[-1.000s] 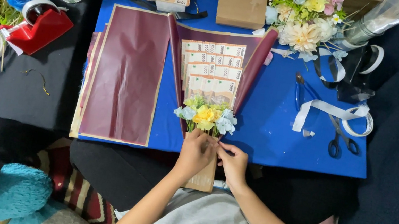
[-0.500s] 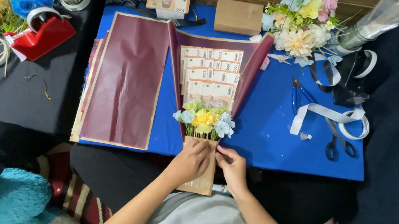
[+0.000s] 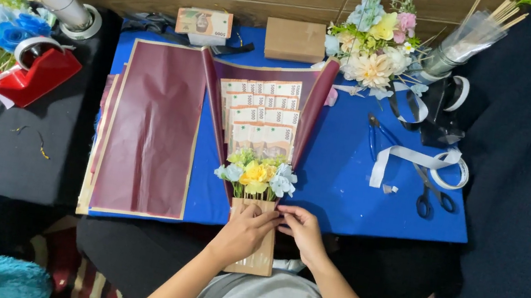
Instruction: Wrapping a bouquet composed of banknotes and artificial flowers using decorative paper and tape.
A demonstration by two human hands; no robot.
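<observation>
A blue desk (image 3: 356,196) carries the work, its near edge partly hidden by the person's lap. On its left half lies a stack of maroon wrapping sheets (image 3: 149,136), reaching from near the far edge to the near edge. At the middle lies the bouquet (image 3: 260,134): a maroon wrap folded open around tiers of banknotes, small yellow and pale blue flowers below them, and a brown paper handle (image 3: 254,255) that hangs over the near edge. The wrap's lower tip is covered by the flowers and the handle.

The left hand (image 3: 243,232) lies curled over the top of the handle, gripping it. The right hand (image 3: 301,229) touches the handle's right edge with its fingers drawn narrow; they seem to pinch something there, but it is too small to make out.

At the far edge stand a cardboard box (image 3: 295,39) and a bundle of notes (image 3: 204,23). Toward the right edge lie white ribbon (image 3: 406,155) and scissors (image 3: 431,193). A red tape dispenser (image 3: 37,75) sits on the black surface to the left, where a flower bunch is cut off by the frame.
</observation>
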